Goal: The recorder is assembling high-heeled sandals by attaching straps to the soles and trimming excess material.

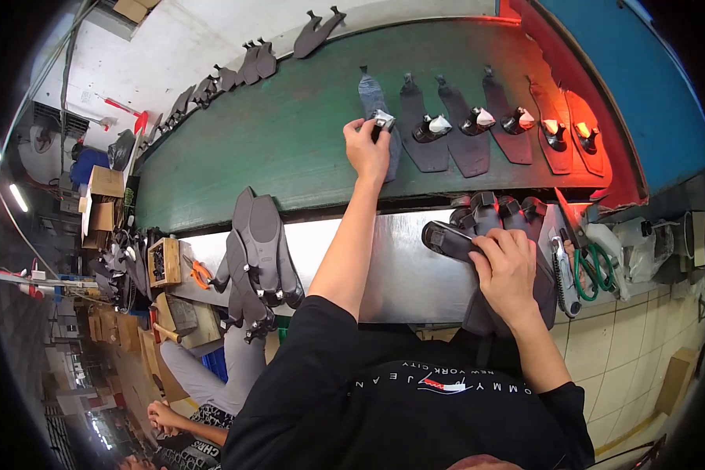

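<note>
On the green belt, the fingers of my left hand (368, 153) are closed around a small black piece with a shiny pale top (382, 121). That piece stands on a grey-blue shoe sole (374, 92), which lies lengthwise. Nearer to me, my right hand (511, 270) grips a dark elongated shoe part (445, 238) over the metal ledge. Several similar black rounded parts (486, 205) lie just beyond my right fingers. Under that hand are dark flat soles (489, 313), partly hidden.
Right of my left hand, dark soles (466, 149) bear pale-topped black pieces, some under red light. More soles (262, 223) lie piled left on the metal ledge (399, 266). Green-handled scissors (595, 266) and a utility knife (564, 274) lie right. Another person's hands (164, 419) show lower left.
</note>
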Available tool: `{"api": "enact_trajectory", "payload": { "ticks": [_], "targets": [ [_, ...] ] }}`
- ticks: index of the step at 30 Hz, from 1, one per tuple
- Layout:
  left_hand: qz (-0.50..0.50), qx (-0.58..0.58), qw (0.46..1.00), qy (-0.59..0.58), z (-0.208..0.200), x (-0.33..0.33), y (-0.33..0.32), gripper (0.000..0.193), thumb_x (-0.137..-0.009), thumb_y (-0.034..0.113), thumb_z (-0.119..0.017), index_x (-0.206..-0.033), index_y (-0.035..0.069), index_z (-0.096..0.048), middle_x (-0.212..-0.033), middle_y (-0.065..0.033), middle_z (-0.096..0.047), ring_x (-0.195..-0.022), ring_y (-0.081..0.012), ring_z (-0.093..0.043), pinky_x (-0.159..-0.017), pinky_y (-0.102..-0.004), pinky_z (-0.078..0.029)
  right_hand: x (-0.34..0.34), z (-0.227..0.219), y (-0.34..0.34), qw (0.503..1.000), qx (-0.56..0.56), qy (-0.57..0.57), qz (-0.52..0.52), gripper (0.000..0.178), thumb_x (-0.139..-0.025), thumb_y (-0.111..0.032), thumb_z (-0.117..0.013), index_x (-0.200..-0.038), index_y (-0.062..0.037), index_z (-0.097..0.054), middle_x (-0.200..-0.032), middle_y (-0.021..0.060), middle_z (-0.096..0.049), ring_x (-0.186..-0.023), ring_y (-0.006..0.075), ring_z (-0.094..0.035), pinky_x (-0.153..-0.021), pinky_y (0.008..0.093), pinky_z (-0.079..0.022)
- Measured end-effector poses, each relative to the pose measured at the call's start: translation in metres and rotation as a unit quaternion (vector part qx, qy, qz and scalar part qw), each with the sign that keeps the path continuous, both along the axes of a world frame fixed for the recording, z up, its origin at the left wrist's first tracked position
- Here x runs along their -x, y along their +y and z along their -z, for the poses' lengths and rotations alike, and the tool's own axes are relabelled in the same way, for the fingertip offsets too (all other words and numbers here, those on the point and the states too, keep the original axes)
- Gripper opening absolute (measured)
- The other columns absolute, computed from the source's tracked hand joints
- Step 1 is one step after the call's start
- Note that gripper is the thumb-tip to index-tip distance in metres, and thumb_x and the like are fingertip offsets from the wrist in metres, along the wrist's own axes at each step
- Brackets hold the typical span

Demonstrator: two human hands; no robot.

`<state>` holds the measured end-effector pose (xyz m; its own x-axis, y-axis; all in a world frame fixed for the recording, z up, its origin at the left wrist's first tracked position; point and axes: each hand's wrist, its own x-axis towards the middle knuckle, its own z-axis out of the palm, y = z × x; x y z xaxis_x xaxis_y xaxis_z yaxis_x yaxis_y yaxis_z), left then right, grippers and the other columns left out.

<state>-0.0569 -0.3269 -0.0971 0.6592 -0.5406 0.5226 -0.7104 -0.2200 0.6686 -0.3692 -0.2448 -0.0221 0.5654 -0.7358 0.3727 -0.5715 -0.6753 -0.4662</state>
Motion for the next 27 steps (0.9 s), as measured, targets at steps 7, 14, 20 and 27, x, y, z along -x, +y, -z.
{"api": "enact_trajectory", "payload": {
  "ticks": [7, 14, 20, 27],
  "targets": [
    [0.188, 0.201, 0.893, 0.355, -0.092, 0.037, 0.093, 0.022, -0.078, 0.0, -0.071, -0.099, -0.001, -0.065, -0.098, -0.0049, -0.065, -0.081, -0.0093, -0.059, -0.075, -0.0236, -0.048, 0.018, -0.002, 0.013, 0.991, -0.023, -0.128, -0.023, 0.024, -0.077, -0.009, -0.068, -0.1, -0.0058, -0.065, -0.108, 0.0106, -0.06, -0.097, 0.0254, -0.056, -0.088, 0.0353, -0.042],
    [0.417, 0.063, 0.71, 0.564, -0.108, 0.126, 0.233, 0.018, -0.076, -0.006, -0.067, -0.093, -0.001, -0.066, -0.117, -0.0158, -0.062, -0.106, -0.0193, -0.058, -0.09, -0.0307, -0.047, -0.021, -0.038, 0.041, 0.584, -0.557, -0.532, -0.256, 0.047, -0.084, -0.029, -0.069, -0.114, -0.0008, -0.048, -0.127, 0.0218, -0.053, -0.114, 0.0262, -0.055, -0.097, 0.036, -0.043],
    [0.405, 0.154, 0.666, 0.607, -0.09, 0.127, 0.263, 0.019, -0.078, -0.004, -0.067, -0.096, -0.002, -0.065, -0.125, -0.0198, -0.057, -0.112, -0.0276, -0.057, -0.094, -0.0377, -0.048, -0.011, -0.059, 0.056, 0.53, -0.569, -0.578, -0.248, 0.037, -0.083, -0.025, -0.064, -0.106, -0.0017, -0.047, -0.094, 0.0094, -0.05, -0.077, 0.016, -0.053, -0.074, 0.0311, -0.046],
    [0.339, 0.135, 0.68, 0.636, -0.084, 0.122, 0.284, 0.032, -0.079, -0.008, -0.062, -0.111, -0.002, -0.062, -0.118, -0.0168, -0.061, -0.102, -0.0201, -0.061, -0.086, -0.0312, -0.052, 0.014, -0.053, 0.084, 0.843, -0.424, -0.262, -0.203, 0.04, -0.064, -0.005, -0.077, -0.09, -0.0067, -0.046, -0.091, 0.0014, -0.044, -0.086, 0.0105, -0.044, -0.079, 0.0211, -0.036]
  ]
}}
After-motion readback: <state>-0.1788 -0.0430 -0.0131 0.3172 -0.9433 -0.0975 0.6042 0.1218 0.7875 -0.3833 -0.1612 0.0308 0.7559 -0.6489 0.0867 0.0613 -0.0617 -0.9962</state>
